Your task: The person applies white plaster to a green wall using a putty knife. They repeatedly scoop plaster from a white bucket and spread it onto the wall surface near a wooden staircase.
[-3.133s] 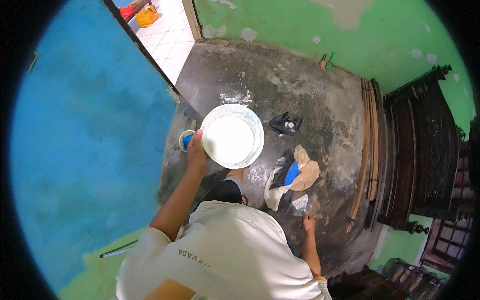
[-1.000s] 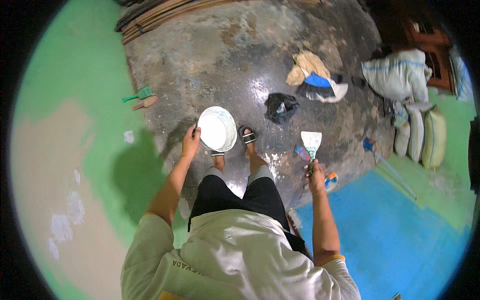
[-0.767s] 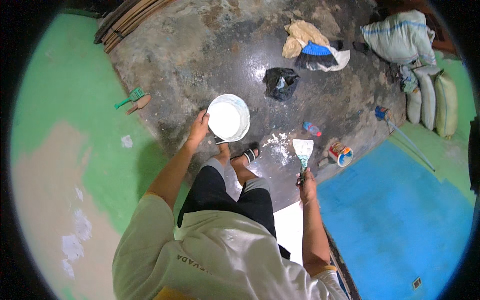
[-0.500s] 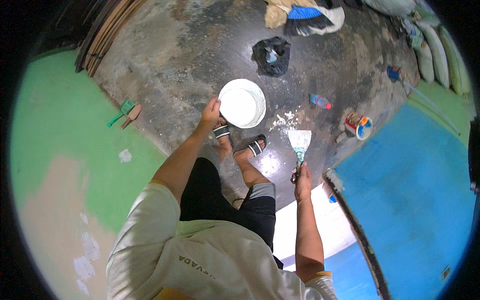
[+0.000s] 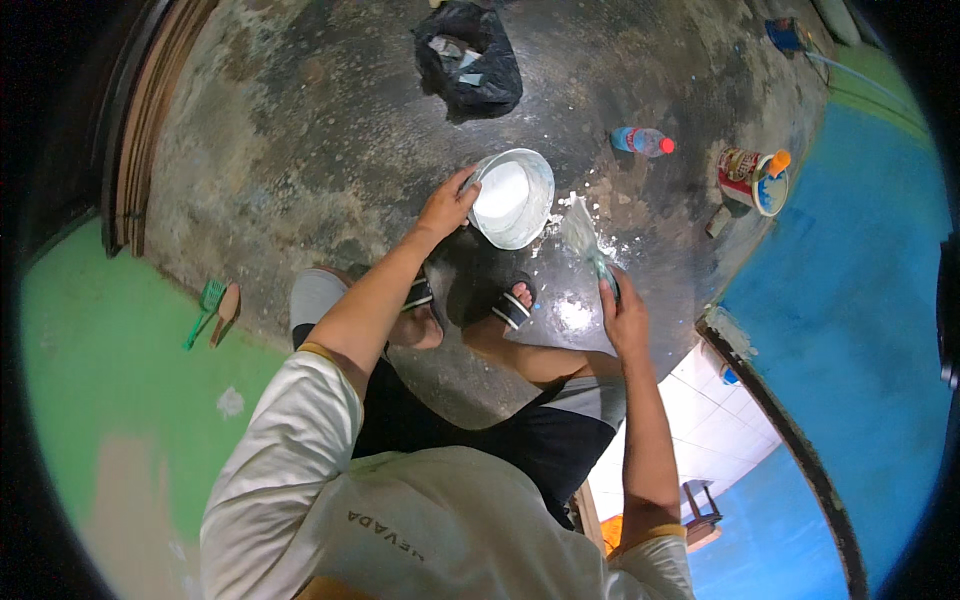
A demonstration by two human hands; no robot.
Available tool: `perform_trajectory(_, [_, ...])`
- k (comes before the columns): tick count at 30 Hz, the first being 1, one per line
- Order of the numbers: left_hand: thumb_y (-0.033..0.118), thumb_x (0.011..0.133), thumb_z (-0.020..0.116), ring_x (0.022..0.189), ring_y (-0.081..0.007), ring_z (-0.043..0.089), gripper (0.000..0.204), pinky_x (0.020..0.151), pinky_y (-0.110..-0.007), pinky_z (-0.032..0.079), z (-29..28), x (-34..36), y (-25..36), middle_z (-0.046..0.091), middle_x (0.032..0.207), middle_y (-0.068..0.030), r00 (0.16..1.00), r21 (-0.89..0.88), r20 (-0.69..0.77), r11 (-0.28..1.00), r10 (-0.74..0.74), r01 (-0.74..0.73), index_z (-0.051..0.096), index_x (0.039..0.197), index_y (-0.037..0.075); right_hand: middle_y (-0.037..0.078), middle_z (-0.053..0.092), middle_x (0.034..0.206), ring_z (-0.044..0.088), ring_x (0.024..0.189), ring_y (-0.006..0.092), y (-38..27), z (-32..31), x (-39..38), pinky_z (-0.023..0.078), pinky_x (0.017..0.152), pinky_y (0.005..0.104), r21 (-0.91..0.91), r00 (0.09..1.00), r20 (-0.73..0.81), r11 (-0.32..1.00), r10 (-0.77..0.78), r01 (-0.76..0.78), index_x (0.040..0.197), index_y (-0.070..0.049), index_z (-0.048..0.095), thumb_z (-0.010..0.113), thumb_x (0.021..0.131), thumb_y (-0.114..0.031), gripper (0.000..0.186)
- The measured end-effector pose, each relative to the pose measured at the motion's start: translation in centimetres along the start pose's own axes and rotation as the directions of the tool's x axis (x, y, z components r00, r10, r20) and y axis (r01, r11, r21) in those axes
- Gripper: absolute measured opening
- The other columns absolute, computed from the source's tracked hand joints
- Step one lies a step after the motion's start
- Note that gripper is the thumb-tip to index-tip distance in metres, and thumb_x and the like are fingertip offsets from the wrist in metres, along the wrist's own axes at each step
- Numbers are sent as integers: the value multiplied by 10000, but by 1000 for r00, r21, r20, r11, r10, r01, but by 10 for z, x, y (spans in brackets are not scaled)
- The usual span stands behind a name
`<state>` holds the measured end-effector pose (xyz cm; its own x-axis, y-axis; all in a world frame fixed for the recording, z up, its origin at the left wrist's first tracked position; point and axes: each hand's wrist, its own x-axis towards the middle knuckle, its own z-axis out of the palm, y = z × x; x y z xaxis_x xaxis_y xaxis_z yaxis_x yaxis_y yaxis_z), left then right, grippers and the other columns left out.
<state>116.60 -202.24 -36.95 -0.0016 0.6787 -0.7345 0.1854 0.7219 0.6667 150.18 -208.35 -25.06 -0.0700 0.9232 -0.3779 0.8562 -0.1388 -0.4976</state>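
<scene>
My left hand grips the rim of a white bucket, which is tilted and has white paste inside. Closed round the handle of a putty knife is my right hand. The wide blade, smeared with white, is over or against the floor just right of the bucket; contact cannot be made out. White crumbs lie scattered around the blade. My knees are bent and spread, with sandalled feet below the bucket.
A black plastic bag lies ahead. To the right are a bottle and a paint tin beside the blue wall. A green brush and a wooden-backed one lie by the green wall.
I have lowered into a squat. The bucket has moved right and tilted. The putty knife has come down to the white crumbs, its blade now angled.
</scene>
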Motion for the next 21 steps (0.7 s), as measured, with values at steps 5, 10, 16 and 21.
perform_trajectory(5, [367, 1014, 438, 1030, -346, 618, 460, 930, -407, 482, 7, 70, -38, 605, 1201, -203, 872, 221, -26, 854, 488, -471, 523, 1386, 109, 183, 657, 1137, 666, 910, 401, 29, 41, 77, 541, 770, 471, -158, 956, 1, 944, -294, 291, 1264, -134, 579, 557, 978, -313, 339])
perform_trajectory(10, [363, 1028, 371, 1074, -376, 598, 472, 940, -427, 466, 17, 115, -22, 609, 1167, -212, 650, 299, -145, 659, 746, -690, 540, 1366, 81, 226, 669, 1079, 666, 883, 409, 40, 63, 81, 538, 756, 485, -206, 977, -80, 962, -196, 176, 1244, -98, 592, 550, 980, -327, 352])
perform_trajectory(16, [335, 1023, 369, 1059, -396, 598, 477, 933, -421, 467, 34, 107, 32, 614, 1143, -230, 597, 279, -243, 644, 765, -712, 519, 1376, 52, 286, 648, 1115, 681, 932, 396, -10, 66, 37, 528, 814, 385, 127, 977, -40, 971, 208, -202, 1276, -1, 591, 558, 990, -307, 420])
perform_trajectory(21, [335, 1023, 374, 1052, -397, 603, 484, 927, -430, 471, 43, 88, 70, 611, 1153, -233, 541, 278, -293, 611, 789, -741, 505, 1390, 49, 245, 675, 1097, 677, 925, 320, 7, 105, 22, 512, 833, 349, 388, 954, -194, 911, 228, -139, 1286, 14, 580, 534, 1009, -326, 442])
